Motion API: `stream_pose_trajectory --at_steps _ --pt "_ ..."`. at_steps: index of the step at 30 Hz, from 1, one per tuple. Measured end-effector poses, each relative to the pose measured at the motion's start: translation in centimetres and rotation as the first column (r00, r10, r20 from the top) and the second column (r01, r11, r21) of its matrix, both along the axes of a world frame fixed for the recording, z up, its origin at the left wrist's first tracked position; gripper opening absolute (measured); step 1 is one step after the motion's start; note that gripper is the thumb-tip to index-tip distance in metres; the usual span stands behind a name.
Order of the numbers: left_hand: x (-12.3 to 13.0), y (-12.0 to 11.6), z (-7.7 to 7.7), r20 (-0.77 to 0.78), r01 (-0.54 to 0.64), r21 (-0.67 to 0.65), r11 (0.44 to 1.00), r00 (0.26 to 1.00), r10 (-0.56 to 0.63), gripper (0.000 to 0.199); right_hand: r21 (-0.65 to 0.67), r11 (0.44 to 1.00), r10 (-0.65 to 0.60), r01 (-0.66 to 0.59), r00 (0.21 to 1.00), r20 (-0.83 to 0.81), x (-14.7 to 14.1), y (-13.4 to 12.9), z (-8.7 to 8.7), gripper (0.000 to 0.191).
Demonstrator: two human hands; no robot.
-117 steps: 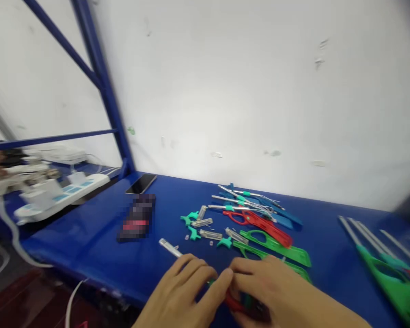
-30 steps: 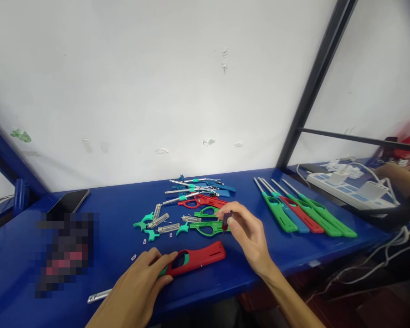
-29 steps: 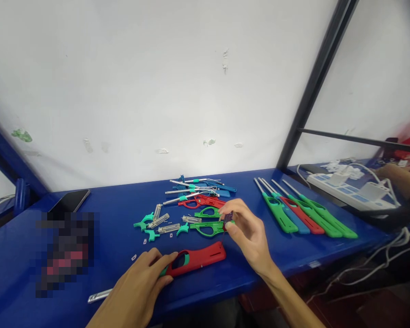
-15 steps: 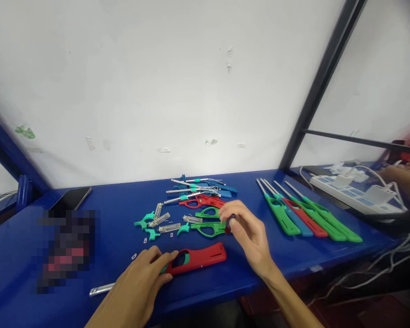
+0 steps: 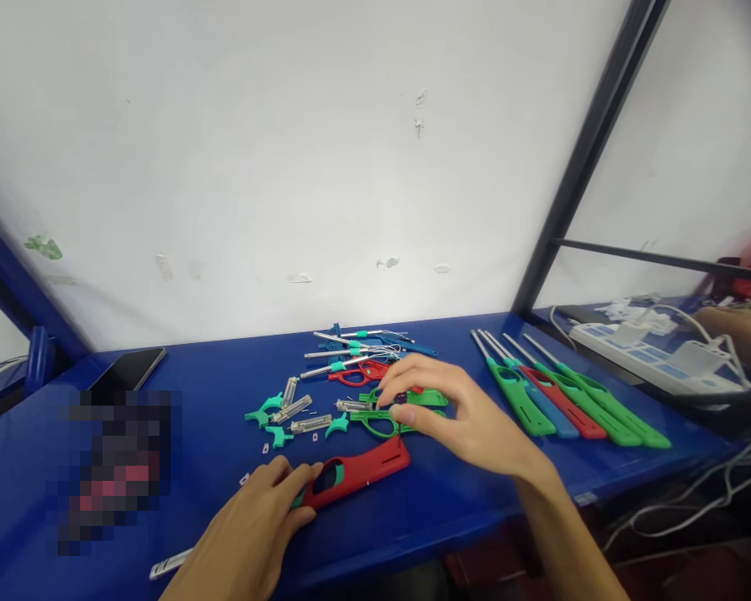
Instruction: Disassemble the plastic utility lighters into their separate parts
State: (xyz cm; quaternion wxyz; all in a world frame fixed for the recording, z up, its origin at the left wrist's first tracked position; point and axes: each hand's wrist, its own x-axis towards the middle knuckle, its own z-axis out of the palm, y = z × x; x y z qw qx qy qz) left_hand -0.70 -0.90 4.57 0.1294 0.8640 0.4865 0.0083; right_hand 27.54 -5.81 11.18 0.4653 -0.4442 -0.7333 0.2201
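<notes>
Red lighter (image 5: 375, 469) juts rightward from under the left grip (image 5: 256, 509)

the held lighter (image 5: 379, 468) lies before the loose triggers (image 5: 279, 436)

Left hand (image 5: 259, 511) holds red lighter (image 5: 369, 473) flat on blue table (image 5: 456, 505). Right hand (image 5: 460, 413) pinches dark-handled tool (image 5: 401, 400), shaft pointing down at lighter's butt end. Beyond: loose teal pieces (image 5: 279, 436), clear parts (image 5: 311, 424). Right side: five lighters (image 5: 567, 406) in row. Left: phone (image 5: 128, 372).
</notes>
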Motion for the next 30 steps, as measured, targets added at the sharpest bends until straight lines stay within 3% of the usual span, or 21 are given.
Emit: stream_pose_trajectory --at_steps 3,10,18,25,27,30 --pt "0.0 -0.2 0.1 0.003 0.000 0.017 1.000 1.000 0.000 0.048 -0.036 0.997 -0.069 0.069 0.998 -0.007 0.1 0.1 0.9 0.003" --pt "-0.1 -0.2 0.0 0.004 -0.002 0.042 0.999 1.000 0.002 0.048 0.055 0.998 0.009 -0.011 1.000 0.030 0.9 -0.7 0.6 0.029" --pt "-0.6 0.0 -1.2 0.099 0.006 0.087 0.996 0.995 -0.015 0.047 -0.044 0.993 -0.114 0.111 0.990 -0.082 1.6 0.9 0.0 0.001" --pt "-0.5 -0.2 -0.4 0.058 0.002 0.074 0.997 0.998 -0.006 0.049 -0.112 0.985 0.127 -0.133 0.990 -0.063 2.6 0.4 0.1 0.022" --pt "-0.4 -0.2 -0.4 0.057 -0.007 0.081 0.997 0.998 0.002 0.048 -0.091 0.986 0.133 -0.137 0.990 -0.045 2.4 0.4 0.1 0.020" --pt "-0.4 -0.2 -0.7 0.064 0.001 0.085 0.996 0.998 -0.007 0.047 -0.030 0.999 0.041 -0.043 0.997 -0.065 1.9 0.7 0.0 0.006"
